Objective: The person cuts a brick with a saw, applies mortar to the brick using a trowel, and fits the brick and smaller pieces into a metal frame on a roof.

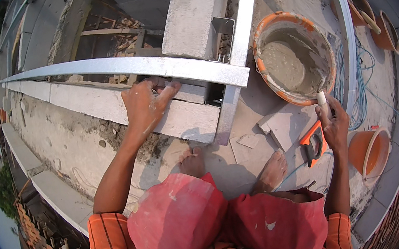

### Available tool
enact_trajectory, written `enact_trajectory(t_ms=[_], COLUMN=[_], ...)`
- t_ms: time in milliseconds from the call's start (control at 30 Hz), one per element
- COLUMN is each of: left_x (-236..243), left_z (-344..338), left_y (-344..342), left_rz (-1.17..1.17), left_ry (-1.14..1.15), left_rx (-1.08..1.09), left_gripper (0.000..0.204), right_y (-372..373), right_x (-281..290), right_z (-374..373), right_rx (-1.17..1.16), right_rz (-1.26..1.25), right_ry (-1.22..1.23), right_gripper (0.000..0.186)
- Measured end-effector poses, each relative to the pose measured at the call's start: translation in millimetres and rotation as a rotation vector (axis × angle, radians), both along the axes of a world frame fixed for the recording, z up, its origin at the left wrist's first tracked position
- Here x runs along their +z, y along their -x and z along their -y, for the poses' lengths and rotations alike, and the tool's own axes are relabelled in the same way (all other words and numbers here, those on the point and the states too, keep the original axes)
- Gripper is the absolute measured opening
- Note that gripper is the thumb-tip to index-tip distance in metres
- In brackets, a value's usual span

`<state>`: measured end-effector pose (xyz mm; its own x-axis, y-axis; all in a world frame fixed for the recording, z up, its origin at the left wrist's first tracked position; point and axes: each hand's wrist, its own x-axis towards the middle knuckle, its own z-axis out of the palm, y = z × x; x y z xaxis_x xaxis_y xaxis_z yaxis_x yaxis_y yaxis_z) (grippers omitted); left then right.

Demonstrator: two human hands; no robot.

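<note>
My left hand (149, 103) reaches over a long pale block (189, 121), close under a silvery metal channel (126, 66). Its thumb and curled fingers grip the left end of a narrow piece of block (190, 93) lying on top; some fingertips are hidden. My right hand (334, 124) is wrapped around the whitish handle of a trowel (321, 98) at the near rim of an orange bucket (258, 61). Wet grey mortar (282, 65) fills part of that bucket. The trowel's blade is hard to make out against the mortar-coated wall.
An orange tool with a black handle (314, 144) lies beside my right forearm. Another orange bucket (370, 157) is tipped at the right, near blue cord (357, 98). Broken block pieces (285, 126) lie by my feet. An upright metal channel (343, 20) stands beyond the mortar bucket.
</note>
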<state>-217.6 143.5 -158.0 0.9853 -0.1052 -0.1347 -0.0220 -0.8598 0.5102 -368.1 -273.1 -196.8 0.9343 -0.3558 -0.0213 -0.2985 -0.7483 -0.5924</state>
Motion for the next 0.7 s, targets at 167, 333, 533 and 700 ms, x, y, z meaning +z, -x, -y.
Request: enact_trajectory(t_ms=[167, 333, 533, 700], left_x=[0, 3, 17, 19], left_z=[-1, -14, -9, -2], left_y=[1, -4, -5, -6], left_rz=[0.015, -0.066, -0.208, -0.222], left_ry=[-0.021, 0.067, 0.187, 0.003], left_rx=[-0.006, 0.042, 0.077, 0.032], left_gripper=[0.052, 0.05, 0.055, 0.059], right_y=[-1, 0, 2, 3], right_x=[-1, -6, -2, -9], right_z=[-5, -4, -3, 0], right_rx=[0.018, 0.044, -0.001, 0.01], right_rz=[0.017, 0.075, 0.015, 0.053], right_ry=[0.003, 0.004, -0.05, -0.055], right_gripper=[0.039, 0.038, 0.036, 0.036])
